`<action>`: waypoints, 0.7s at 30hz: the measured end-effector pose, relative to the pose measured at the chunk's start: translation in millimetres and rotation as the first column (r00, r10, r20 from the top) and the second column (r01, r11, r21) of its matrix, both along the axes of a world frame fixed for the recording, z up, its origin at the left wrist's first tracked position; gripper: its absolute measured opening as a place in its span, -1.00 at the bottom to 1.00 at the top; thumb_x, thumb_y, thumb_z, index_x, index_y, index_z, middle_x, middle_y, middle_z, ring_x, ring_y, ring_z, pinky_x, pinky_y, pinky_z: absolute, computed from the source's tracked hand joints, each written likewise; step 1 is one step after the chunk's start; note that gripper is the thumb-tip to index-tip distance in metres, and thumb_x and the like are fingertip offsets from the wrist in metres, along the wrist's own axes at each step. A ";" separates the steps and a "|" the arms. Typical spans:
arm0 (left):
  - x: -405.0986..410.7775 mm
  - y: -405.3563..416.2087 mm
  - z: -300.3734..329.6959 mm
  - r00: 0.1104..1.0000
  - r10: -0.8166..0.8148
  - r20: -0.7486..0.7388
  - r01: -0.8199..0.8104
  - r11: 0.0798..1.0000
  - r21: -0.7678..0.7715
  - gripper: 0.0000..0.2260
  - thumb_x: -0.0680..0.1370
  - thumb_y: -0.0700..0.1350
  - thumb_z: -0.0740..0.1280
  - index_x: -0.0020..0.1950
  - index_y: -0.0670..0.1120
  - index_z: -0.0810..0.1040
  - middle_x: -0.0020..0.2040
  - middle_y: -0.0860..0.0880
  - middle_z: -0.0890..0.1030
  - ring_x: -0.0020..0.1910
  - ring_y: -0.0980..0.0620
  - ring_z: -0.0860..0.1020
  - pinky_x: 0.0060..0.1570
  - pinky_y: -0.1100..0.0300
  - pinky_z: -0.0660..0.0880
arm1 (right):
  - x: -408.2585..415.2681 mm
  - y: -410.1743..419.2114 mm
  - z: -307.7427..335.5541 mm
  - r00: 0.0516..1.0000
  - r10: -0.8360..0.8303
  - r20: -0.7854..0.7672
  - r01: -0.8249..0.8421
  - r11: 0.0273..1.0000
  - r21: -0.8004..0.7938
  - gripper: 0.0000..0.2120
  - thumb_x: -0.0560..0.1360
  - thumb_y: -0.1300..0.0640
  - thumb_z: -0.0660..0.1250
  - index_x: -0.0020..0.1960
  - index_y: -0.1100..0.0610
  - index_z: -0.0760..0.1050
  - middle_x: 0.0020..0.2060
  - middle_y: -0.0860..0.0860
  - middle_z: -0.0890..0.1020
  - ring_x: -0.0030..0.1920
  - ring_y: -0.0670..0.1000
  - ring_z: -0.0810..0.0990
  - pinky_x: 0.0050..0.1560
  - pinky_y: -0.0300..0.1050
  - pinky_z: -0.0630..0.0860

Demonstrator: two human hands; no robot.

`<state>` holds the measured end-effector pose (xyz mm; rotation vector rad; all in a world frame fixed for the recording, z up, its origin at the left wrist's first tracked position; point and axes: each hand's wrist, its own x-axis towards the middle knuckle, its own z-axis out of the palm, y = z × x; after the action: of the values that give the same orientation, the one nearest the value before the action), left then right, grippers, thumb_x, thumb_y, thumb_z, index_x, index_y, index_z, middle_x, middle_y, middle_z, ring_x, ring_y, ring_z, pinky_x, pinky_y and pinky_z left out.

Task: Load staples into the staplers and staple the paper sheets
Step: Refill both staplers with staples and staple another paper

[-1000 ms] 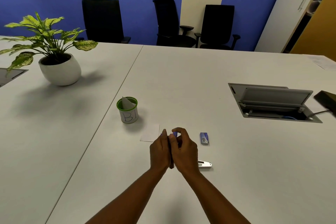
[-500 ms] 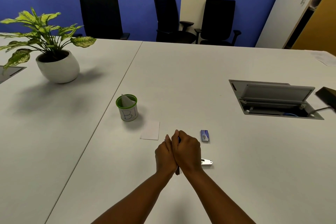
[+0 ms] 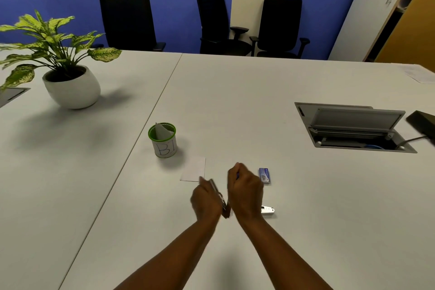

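Note:
My left hand (image 3: 206,200) grips a dark stapler (image 3: 220,199), which slants between my two hands above the table. My right hand (image 3: 246,192) is curled beside it, with a bit of blue showing at its fingertips; what it holds is hidden. A small white paper sheet (image 3: 194,169) lies flat just beyond my left hand. A small blue staple box (image 3: 264,175) lies right of my right hand. A white stapler (image 3: 267,210) pokes out from behind my right wrist.
A green-rimmed cup (image 3: 163,140) marked "BI" with folded paper in it stands left of the sheet. A potted plant (image 3: 70,87) sits far left. An open cable hatch (image 3: 353,128) is set into the table at right. Black chairs (image 3: 128,20) line the far edge.
My hands were pressed together around the stapler; now they have parted, the left hand drawing the dark stapler leftward toward the paper sheet.

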<state>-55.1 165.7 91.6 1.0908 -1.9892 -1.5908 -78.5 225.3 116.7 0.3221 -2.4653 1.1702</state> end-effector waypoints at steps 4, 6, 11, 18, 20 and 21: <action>-5.5 -6.2 0.9 1.000 0.005 -0.011 -0.006 0.999 -0.033 -0.50 0.65 -0.03 -0.06 -0.48 -0.12 0.28 -0.49 -0.04 0.40 -0.47 0.04 0.41 -0.30 0.17 0.37 | -1.2 1.6 7.4 1.000 -0.003 0.018 0.004 0.999 -0.052 -0.67 0.52 0.27 0.15 -0.40 0.11 0.18 -0.60 -0.10 0.14 -0.57 -0.11 0.09 -0.52 -0.28 0.02; -8.4 -11.7 3.0 0.998 0.038 -0.050 -0.035 0.998 0.058 -0.51 0.64 -0.01 -0.04 -0.45 -0.11 0.30 -0.46 -0.06 0.42 -0.43 -0.01 0.44 -0.25 0.13 0.41 | -1.0 1.9 7.3 0.999 0.020 0.025 -0.017 0.993 -0.120 -0.67 0.54 0.26 0.14 -0.39 0.12 0.19 -0.59 -0.02 0.22 -0.54 -0.05 0.15 -0.50 -0.20 0.08; -21.4 -43.9 12.0 0.977 0.169 -0.131 -0.128 0.952 0.277 -0.56 0.63 0.08 -0.04 -0.35 -0.09 0.35 -0.35 -0.07 0.45 -0.22 -0.08 0.47 -0.12 0.07 0.41 | 7.0 4.1 9.5 0.981 0.191 0.036 -0.171 0.935 -0.312 -0.75 0.53 0.10 0.26 -0.30 0.14 0.36 -0.49 -0.01 0.39 -0.46 0.07 0.42 -0.47 0.02 0.44; -26.7 -77.5 32.8 0.949 0.171 -0.265 -0.060 0.924 0.379 -0.56 0.63 0.08 -0.04 -0.36 -0.07 0.32 -0.42 -0.03 0.35 -0.47 0.02 0.35 -0.61 0.41 0.28 | 27.7 12.0 -9.4 0.883 0.427 0.194 -0.334 0.863 -0.380 -0.76 0.37 0.23 0.44 -0.24 -0.06 0.45 -0.33 -0.12 0.57 -0.30 -0.08 0.60 -0.32 -0.29 0.54; -26.2 -77.0 34.4 0.952 0.113 -0.285 -0.002 0.931 0.365 -0.56 0.63 0.09 -0.03 -0.37 -0.06 0.33 -0.44 -0.02 0.35 -0.50 0.05 0.34 -0.65 0.46 0.23 | 31.2 12.6 -12.8 0.869 0.444 0.219 -0.341 0.858 -0.384 -0.78 0.38 0.25 0.42 -0.24 -0.05 0.48 -0.34 -0.11 0.60 -0.32 -0.09 0.62 -0.32 -0.26 0.56; -26.3 -76.4 33.4 0.953 0.077 -0.293 0.032 0.935 0.352 -0.56 0.63 0.10 -0.02 -0.38 -0.05 0.33 -0.45 -0.02 0.34 -0.51 0.06 0.33 -0.66 0.46 0.22 | 31.0 13.0 -11.4 0.873 0.441 0.207 -0.347 0.861 -0.373 -0.83 0.39 0.25 0.41 -0.22 -0.01 0.51 -0.33 -0.10 0.61 -0.31 -0.11 0.63 -0.30 -0.28 0.56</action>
<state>-81.4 89.3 125.0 0.9133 -1.5232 -2.0198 -47.5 238.3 105.3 0.6284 -2.4462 1.8940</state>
